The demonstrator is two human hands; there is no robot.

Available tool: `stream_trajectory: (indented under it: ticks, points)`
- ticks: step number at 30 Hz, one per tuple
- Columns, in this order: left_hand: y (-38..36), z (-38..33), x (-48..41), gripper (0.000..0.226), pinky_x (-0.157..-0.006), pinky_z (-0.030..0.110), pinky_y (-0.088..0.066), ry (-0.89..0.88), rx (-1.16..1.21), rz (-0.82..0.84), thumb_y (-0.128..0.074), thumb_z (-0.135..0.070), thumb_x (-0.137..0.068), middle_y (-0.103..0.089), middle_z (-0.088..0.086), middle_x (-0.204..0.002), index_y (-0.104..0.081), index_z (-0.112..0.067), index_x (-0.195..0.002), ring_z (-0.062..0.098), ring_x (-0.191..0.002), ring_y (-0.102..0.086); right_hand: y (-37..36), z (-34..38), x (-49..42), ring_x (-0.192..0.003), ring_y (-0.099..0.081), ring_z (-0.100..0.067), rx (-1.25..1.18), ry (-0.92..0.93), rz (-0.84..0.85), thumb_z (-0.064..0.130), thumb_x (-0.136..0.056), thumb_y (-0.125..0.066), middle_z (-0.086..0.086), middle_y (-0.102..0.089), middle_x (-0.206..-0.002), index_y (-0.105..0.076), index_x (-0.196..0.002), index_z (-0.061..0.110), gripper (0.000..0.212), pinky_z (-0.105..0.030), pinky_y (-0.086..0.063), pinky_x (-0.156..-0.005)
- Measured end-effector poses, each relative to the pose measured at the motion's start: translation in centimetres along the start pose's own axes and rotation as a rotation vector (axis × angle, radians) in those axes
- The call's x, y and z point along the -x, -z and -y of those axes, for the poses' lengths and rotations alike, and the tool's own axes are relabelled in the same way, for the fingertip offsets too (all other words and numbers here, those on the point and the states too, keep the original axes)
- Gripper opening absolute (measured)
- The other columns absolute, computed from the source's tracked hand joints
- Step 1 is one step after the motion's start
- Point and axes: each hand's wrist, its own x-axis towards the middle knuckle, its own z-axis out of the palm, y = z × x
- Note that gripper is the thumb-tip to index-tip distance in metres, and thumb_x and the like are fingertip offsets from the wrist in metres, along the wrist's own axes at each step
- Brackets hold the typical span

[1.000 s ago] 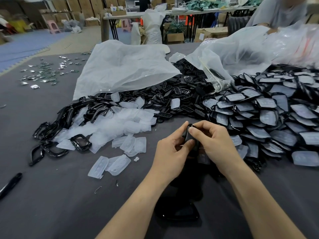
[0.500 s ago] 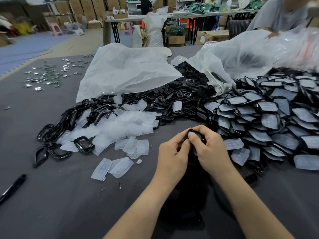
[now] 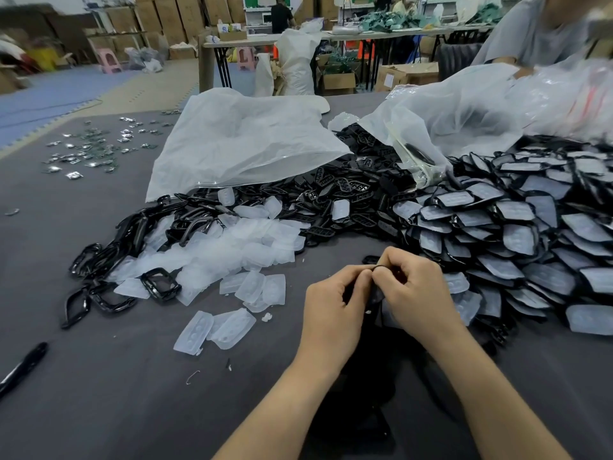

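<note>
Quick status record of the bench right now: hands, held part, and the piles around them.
left hand: pinches the black part from its left
right hand: fingers curled round the black part from its right
black part: between both hands, mostly hidden by fingers
clear pads: loose heap left of the hands
black frames: pile farther left
padded black pieces: large stack right of the hands
pen: left edge of the grey table

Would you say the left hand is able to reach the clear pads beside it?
Likely yes: bare table lies between the left hand and the clear pads, though it grips a black part.
</note>
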Motion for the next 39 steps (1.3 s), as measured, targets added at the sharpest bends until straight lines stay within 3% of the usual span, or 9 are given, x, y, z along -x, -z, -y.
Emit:
stream_trajectory:
  ticks: [6,12,16,20,25,29,32,35,39]
  points:
    - [0.2,0.2,-0.5,0.028,-0.06,0.015,-0.049,0.056,0.145,-0.011,-0.054,-0.006,-0.096,-0.072,-0.01,-0.077,-0.073,-0.026,-0.101,0.003,-0.059,-0.064,-0.1,-0.7,-0.1,-0.053,-0.048,-0.003,0.022,0.033,-0.099,0.003,-0.087,-0.059,0.009,-0.047,-0.052,-0.054,-0.063,0.012,0.027,-0.01,-0.034,-0.052]
    - [0.3,0.3,-0.6,0.046,-0.081,0.018,-0.053,0.064,0.251,-0.003,-0.054,0.005,-0.093,-0.073,-0.012,-0.099,-0.068,-0.036,-0.108,0.007,-0.094,-0.069,-0.5,-1.0,0.2,-0.058,-0.054,-0.002,-0.006,0.076,-0.151,0.011,-0.092,-0.058,0.011,-0.056,-0.057,-0.055,-0.075,0.029,0.025,-0.011,-0.04,-0.054]
    - [0.2,0.1,-0.2,0.041,-0.092,0.034,-0.054,-0.101,0.119,0.027,-0.056,0.006,-0.088,-0.068,-0.006,-0.119,-0.07,-0.024,-0.113,0.01,-0.11,-0.064,0.0,-1.4,-0.3,-0.062,-0.059,-0.01,-0.055,-0.028,-0.182,0.01,-0.092,-0.059,0.006,-0.064,-0.067,-0.059,-0.078,0.03,0.024,-0.023,-0.048,-0.061]
    - [0.0,0.1,-0.1,0.035,-0.094,0.009,-0.043,-0.328,-0.097,0.003,-0.066,0.002,-0.084,-0.057,-0.005,-0.136,-0.072,-0.015,-0.114,-0.003,-0.118,-0.055,1.0,-1.6,-0.7,-0.045,-0.053,-0.008,-0.418,-0.253,-0.215,0.003,-0.091,-0.059,0.003,-0.059,-0.054,-0.057,-0.087,0.023,0.021,-0.024,-0.048,-0.05]
    - [-0.2,0.4,-0.2,0.026,-0.094,0.027,-0.052,-0.419,-0.115,-0.052,-0.068,-0.002,-0.086,-0.066,-0.001,-0.124,-0.074,-0.013,-0.108,0.007,-0.11,-0.063,1.2,-1.4,-0.7,-0.037,-0.046,-0.008,-0.562,-0.334,-0.138,-0.003,-0.089,-0.058,0.0,-0.054,-0.047,-0.053,-0.087,0.016,0.021,-0.018,-0.039,-0.039]
    - [-0.1,0.4,-0.3,0.025,-0.101,0.023,-0.045,-0.501,-0.244,-0.073,-0.068,-0.006,-0.085,-0.071,-0.005,-0.113,-0.074,-0.014,-0.108,0.012,-0.12,-0.056,1.5,-1.3,-0.8,-0.039,-0.049,-0.008,-0.505,-0.308,-0.099,0.001,-0.091,-0.059,0.0,-0.057,-0.05,-0.058,-0.079,0.014,0.018,-0.017,-0.04,-0.04]
    - [0.0,0.4,-0.3,0.028,-0.102,0.018,-0.043,-0.379,-0.1,-0.047,-0.067,-0.003,-0.085,-0.069,-0.01,-0.112,-0.072,-0.014,-0.111,0.004,-0.119,-0.058,1.6,-1.2,-0.9,-0.047,-0.054,-0.008,-0.613,-0.291,-0.044,0.005,-0.093,-0.054,-0.001,-0.059,-0.056,-0.068,-0.069,0.016,0.03,-0.019,-0.046,-0.047]
    - [0.5,-0.2,-0.4,0.028,-0.091,0.011,-0.046,-0.082,0.215,0.015,-0.066,-0.001,-0.087,-0.072,-0.016,-0.104,-0.073,-0.02,-0.106,-0.002,-0.105,-0.064,1.9,-1.1,-1.0,-0.05,-0.054,-0.009,-0.798,-0.284,0.051,0.0,-0.092,-0.047,-0.001,-0.056,-0.056,-0.073,-0.066,0.017,0.04,-0.02,-0.047,-0.051]
    - [1.2,-0.1,-1.1,0.022,-0.083,0.016,-0.051,0.151,0.465,0.063,-0.065,-0.007,-0.087,-0.076,-0.005,-0.095,-0.077,-0.025,-0.092,0.007,-0.095,-0.069,1.9,-1.6,-1.0,-0.047,-0.04,-0.006,-0.516,-0.166,0.068,0.018,-0.089,-0.061,0.009,-0.047,-0.05,-0.073,-0.072,0.022,0.021,-0.016,-0.036,-0.048]
